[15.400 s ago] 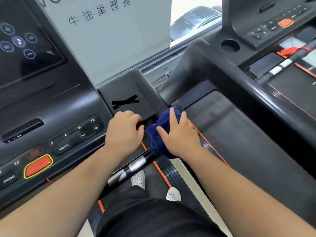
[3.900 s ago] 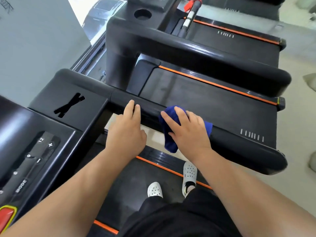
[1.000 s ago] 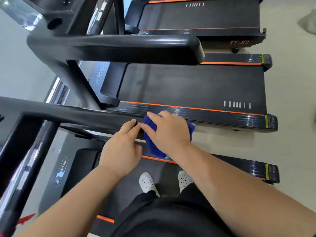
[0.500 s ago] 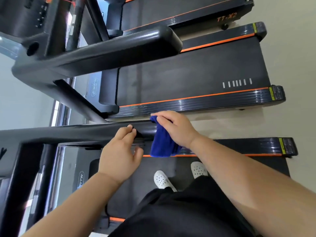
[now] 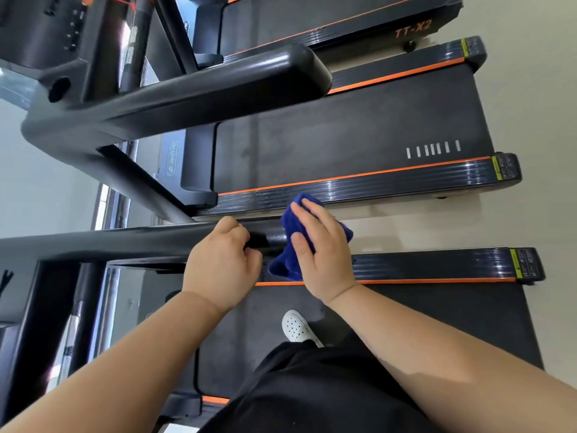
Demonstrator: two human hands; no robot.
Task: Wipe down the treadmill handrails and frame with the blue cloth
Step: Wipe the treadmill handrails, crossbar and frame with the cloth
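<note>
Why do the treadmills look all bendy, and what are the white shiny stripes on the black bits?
Head view: the wide-angle lens curves straight edges, worst near the borders; the stripes are glare on the glossy side rail and the next treadmill's handrail; the blue cloth looks sharp, not blurred.

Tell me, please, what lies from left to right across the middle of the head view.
Bare handrail → left hand → right hand on the blue cloth → yellow label on the side rail.
</note>
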